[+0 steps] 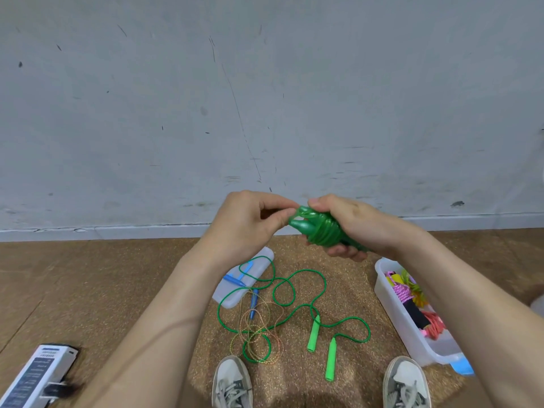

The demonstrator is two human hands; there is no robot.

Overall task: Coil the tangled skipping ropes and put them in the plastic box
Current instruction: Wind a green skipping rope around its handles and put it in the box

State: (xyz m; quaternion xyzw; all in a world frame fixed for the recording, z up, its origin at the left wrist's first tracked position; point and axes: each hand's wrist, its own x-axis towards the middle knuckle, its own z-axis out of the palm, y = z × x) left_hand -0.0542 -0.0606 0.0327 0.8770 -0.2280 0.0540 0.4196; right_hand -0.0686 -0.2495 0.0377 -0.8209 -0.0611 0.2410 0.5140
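Brown floor (117, 290); two hands (250, 228) (353, 225) grip one green coil (321, 228).

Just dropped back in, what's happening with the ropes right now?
The right hand holds a dark green skipping rope wound into a tight bundle, while the left hand pinches its loose end, apparently finishing the coil. A light green rope and a thin multicoloured rope lie tangled together on the floor. The plastic box on the right already holds several coiled ropes; a white lid lies further left.
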